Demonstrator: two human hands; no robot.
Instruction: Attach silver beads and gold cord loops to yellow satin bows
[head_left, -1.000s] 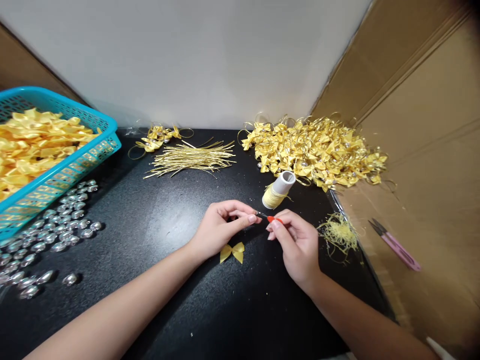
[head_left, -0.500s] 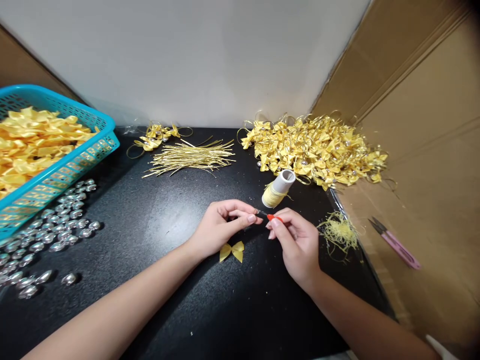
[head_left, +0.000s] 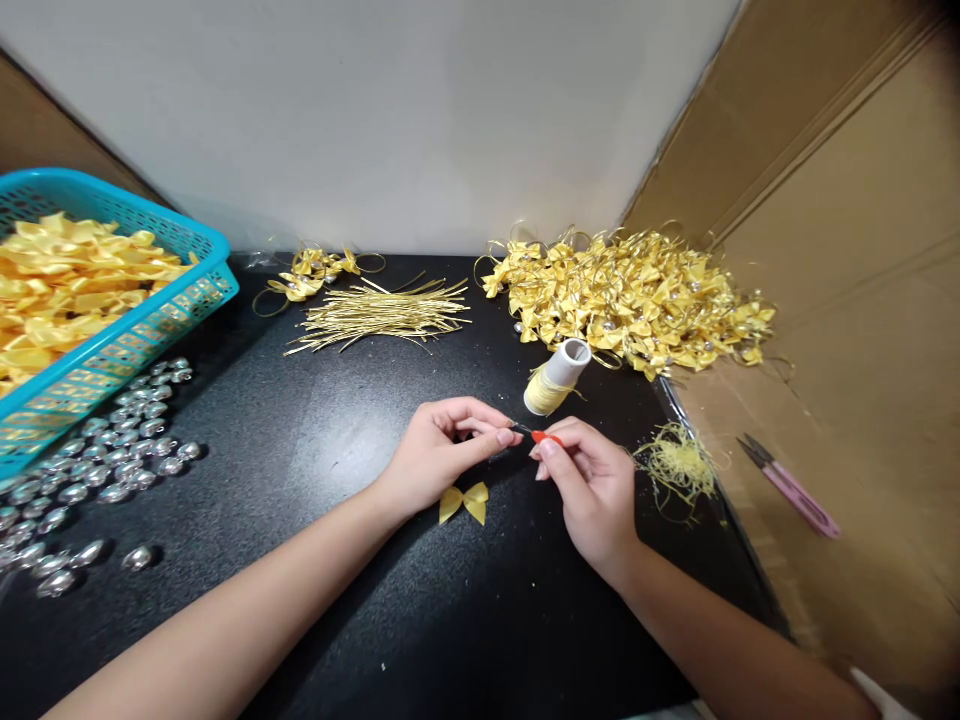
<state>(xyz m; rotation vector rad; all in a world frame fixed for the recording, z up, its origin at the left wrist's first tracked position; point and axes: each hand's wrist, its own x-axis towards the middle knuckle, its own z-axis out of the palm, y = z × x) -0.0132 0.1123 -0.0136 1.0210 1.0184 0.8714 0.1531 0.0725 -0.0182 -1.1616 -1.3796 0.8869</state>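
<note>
My right hand (head_left: 596,490) pinches a small tool with a red handle (head_left: 547,438) between thumb and fingers. Its thin metal tip points left, towards my left hand (head_left: 442,452). The left thumb and fingertips are pressed together at that tip; whatever they pinch is too small to make out. Below the left hand a yellow ribbon bow (head_left: 463,502) lies flat on the black table (head_left: 420,620). Just beyond the fingers stands a spool of yellow thread (head_left: 551,388), leaning slightly.
A blue basket (head_left: 217,262) of yellow bows stands at left, with silver beads (head_left: 112,460) before it. Gold twist ties (head_left: 386,315) and a few finished bows (head_left: 315,268) lie behind. At right are a bow pile (head_left: 630,300), thread scraps (head_left: 679,462) and pink thread snips (head_left: 791,490).
Both hands have stayed almost in place. The red-handled tool and the right fingers have shifted very slightly to the left.
</note>
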